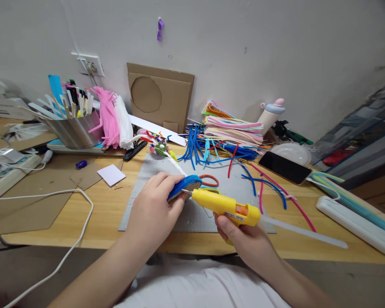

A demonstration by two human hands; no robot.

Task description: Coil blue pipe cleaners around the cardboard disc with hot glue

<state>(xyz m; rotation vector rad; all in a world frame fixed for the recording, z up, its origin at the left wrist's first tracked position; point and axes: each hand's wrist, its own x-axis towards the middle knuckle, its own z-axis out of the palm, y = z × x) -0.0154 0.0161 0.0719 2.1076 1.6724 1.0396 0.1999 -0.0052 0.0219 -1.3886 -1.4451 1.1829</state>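
Observation:
My left hand [157,205] is closed round a blue oval piece [183,187] with a darker, flat underside turned toward the right. A white fuzzy stem [176,164] rises behind it to a cluster of colourful pipe-cleaner shapes [160,147]. In my right hand [235,231] is a yellow glue gun [226,206], its metal nozzle at the underside of the blue piece; whether they touch cannot be made out. A long translucent glue stick [304,231] sticks out of the gun's back. Both hands are above the grey mat [137,214].
Blue, red and pink pipe cleaners [276,188] are scattered right of centre, near a black phone [285,167] and a white power strip [356,222]. Bundles [232,128], a cardboard panel [176,96] and a metal container [75,130] stand behind. A white cable [91,214] loops at left.

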